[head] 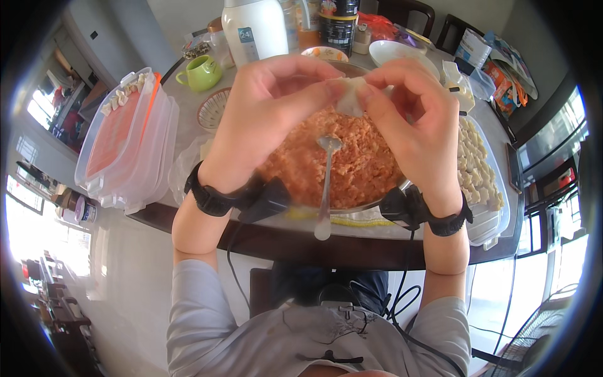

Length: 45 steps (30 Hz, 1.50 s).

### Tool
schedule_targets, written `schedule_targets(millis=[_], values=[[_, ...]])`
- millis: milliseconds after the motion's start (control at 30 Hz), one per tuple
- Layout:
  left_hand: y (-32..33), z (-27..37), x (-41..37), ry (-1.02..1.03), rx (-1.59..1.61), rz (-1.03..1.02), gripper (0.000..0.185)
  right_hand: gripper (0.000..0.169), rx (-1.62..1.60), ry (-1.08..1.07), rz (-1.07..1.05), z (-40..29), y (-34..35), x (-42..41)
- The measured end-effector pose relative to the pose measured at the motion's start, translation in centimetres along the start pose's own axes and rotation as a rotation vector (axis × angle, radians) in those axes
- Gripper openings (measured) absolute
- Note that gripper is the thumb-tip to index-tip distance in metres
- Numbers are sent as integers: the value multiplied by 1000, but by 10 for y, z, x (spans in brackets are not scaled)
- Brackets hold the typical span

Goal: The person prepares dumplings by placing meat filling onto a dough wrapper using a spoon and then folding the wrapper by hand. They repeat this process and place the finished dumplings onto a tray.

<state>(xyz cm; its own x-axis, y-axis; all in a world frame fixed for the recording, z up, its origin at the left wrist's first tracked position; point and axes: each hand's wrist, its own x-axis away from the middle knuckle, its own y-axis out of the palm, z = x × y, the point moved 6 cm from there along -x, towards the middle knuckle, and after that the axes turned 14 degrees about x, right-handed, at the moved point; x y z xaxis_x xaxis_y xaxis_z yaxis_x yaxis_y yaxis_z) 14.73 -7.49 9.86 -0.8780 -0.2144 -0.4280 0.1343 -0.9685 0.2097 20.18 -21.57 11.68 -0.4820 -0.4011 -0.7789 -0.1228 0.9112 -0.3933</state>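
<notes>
Between my two hands a pale dough wrapper is pinched at its upper edge, above a wide metal bowl of reddish minced filling. My left hand grips the wrapper's left side with thumb and fingertips. On its right side, my right hand does the same. Whether filling lies inside the wrapper cannot be made out. A metal spoon rests in the mince, its handle reaching over the bowl's near rim. Each wrist wears a black strap with a small device.
Left stand stacked plastic boxes with a few dumplings on top. Right is a tray of several dumplings. A green mug, a ridged dish, a white jug and a white bowl stand farther back. Cables hang below my wrists.
</notes>
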Motion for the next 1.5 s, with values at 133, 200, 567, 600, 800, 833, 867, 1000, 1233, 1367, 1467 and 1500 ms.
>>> schedule_targets(millis=[133,200,567,600,800,833,867,1000,1233,1367,1467,1500], values=[[4,-1,2,24,-63,-44,14,5,26,5,-61,-2,-1,-1],[4,-4,2,4,-36,-32,14,5,54,-43,-34,-1,-1,0],[16,-18,4,-266,222,-134,37,3,173,46,26,12,-24,-1],[18,-21,3,-295,268,-165,38,4,223,65,40,16,-32,0],[25,-21,12,-407,314,-178,46,12,509,350,-112,56,-101,24],[29,-22,13,-421,311,-204,47,13,606,407,-108,65,-122,33],[32,-22,14,-432,306,-226,47,14,710,453,-155,74,-143,46],[38,-25,15,-450,283,-238,49,16,973,618,-295,120,-211,104],[38,-34,14,-498,300,-240,49,17,1112,754,-401,174,-244,153],[36,-38,13,-507,321,-254,47,16,1144,741,-418,188,-242,157],[36,-36,13,-505,327,-247,47,16,1153,750,-431,195,-243,161],[36,-36,13,-501,327,-244,47,16,1157,760,-439,195,-244,162]])
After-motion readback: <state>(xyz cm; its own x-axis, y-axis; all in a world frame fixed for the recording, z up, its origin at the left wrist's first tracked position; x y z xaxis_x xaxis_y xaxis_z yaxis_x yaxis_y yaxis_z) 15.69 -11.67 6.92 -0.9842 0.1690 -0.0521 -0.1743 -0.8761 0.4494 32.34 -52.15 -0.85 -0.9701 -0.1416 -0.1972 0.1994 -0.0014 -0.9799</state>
